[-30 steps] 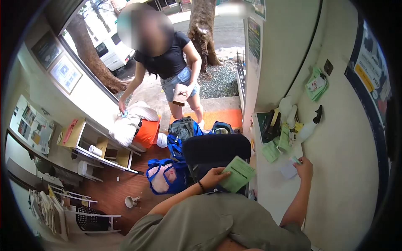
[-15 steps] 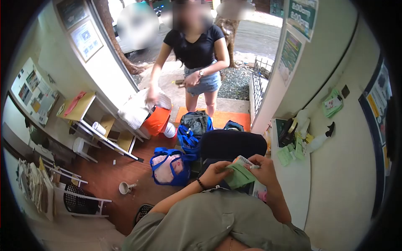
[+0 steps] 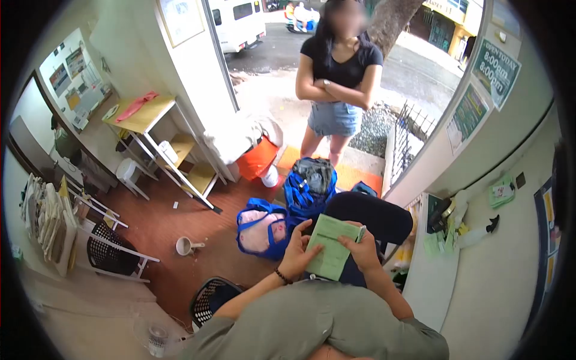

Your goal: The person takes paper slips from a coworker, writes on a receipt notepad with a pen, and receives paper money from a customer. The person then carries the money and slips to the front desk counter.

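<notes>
A green printed slip (image 3: 331,247) is held in front of my body between both hands. My left hand (image 3: 296,253) grips its left edge, with the thumb on top and a dark bead bracelet at the wrist. My right hand (image 3: 362,249) pinches the upper right corner, where a small whitish object (image 3: 361,233) sticks up beside the thumb. Beyond the slip stands a dark chair (image 3: 372,215). Left of the chair are a blue bag with pink contents (image 3: 261,231) and a blue and grey bag (image 3: 310,185).
A person (image 3: 339,72) stands in the doorway with crossed arms. To the right is a white counter (image 3: 429,285) bearing green slips and a bottle. A wooden shelf (image 3: 141,115), a white stool (image 3: 128,171) and a dipper on the floor (image 3: 185,245) are on the left.
My right hand has come from the counter to the green slip, which is now held flat by both hands. The person in the doorway has straightened and crossed their arms. The view has shifted.
</notes>
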`<move>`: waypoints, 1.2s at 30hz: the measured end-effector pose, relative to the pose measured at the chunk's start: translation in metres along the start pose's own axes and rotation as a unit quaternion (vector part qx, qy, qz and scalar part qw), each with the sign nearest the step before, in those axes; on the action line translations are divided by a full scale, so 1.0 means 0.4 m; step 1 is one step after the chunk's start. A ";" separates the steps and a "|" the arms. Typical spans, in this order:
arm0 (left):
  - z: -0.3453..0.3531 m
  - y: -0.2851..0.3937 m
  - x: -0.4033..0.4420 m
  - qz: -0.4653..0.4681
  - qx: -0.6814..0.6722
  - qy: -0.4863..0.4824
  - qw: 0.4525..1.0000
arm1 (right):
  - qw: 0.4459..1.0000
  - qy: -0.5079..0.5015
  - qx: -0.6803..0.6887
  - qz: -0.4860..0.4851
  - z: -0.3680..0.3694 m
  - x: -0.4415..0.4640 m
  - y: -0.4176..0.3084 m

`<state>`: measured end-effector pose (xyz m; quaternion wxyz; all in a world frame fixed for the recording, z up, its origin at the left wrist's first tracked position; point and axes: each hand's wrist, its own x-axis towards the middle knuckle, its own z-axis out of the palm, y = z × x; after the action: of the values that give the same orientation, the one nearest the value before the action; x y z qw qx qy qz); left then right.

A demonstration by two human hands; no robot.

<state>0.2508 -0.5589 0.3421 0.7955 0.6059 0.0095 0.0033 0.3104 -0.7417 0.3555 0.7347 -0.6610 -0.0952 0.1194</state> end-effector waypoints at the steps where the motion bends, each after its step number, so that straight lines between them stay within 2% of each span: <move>1: -0.012 0.015 -0.005 -0.035 -0.076 -0.026 0.996 | 0.999 -0.020 0.013 0.023 0.013 0.008 -0.006; 2: -0.024 0.029 -0.018 -0.076 -0.154 -0.049 0.984 | 0.999 -0.045 0.013 0.023 0.029 0.014 -0.011; 3: -0.048 0.031 -0.028 -0.161 -0.228 -0.072 0.957 | 0.997 -0.069 0.013 0.026 0.048 0.020 -0.019; 5: -0.100 0.023 -0.037 -0.320 -0.369 -0.115 0.865 | 0.994 -0.112 -0.010 0.002 0.094 0.028 -0.040; 8: -0.138 0.006 -0.060 -0.320 -0.303 -0.097 0.893 | 0.994 -0.090 -0.065 0.000 0.148 0.037 -0.020; 11: -0.157 0.014 -0.080 -0.310 -0.307 -0.069 0.897 | 0.994 -0.053 -0.096 0.000 0.175 0.037 0.016; 14: -0.146 0.023 -0.090 -0.249 -0.298 -0.044 0.920 | 0.952 0.011 -0.243 -0.185 0.180 0.039 0.003; 17: -0.118 0.024 -0.079 -0.221 -0.331 -0.044 0.917 | 0.947 -0.029 -0.265 -0.178 0.140 0.052 -0.023; 20: -0.075 -0.013 -0.062 -0.221 -0.276 -0.012 0.935 | 0.937 -0.067 -0.284 -0.191 0.096 0.074 -0.010; 23: -0.027 -0.037 -0.040 -0.165 -0.267 0.021 0.949 | 0.998 -0.055 -0.031 -0.024 0.071 0.072 -0.032; 26: 0.024 -0.013 -0.017 -0.094 -0.252 0.056 0.961 | 0.995 -0.084 -0.047 -0.017 0.015 0.093 0.009; 29: 0.051 -0.014 -0.003 -0.073 -0.236 0.052 0.968 | 0.990 -0.087 -0.111 -0.024 -0.023 0.094 -0.008; 32: 0.065 -0.028 0.003 -0.078 -0.288 0.060 0.953 | 0.976 -0.094 -0.191 -0.041 -0.059 0.112 -0.022; 36: 0.083 0.001 -0.004 -0.111 -0.332 0.067 0.934 | 0.973 -0.111 -0.193 -0.054 -0.081 0.140 -0.047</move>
<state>0.2496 -0.5907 0.3512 0.9442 0.3005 0.1281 -0.0414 0.3742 -0.7573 0.3696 0.5834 -0.7670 -0.2327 0.1316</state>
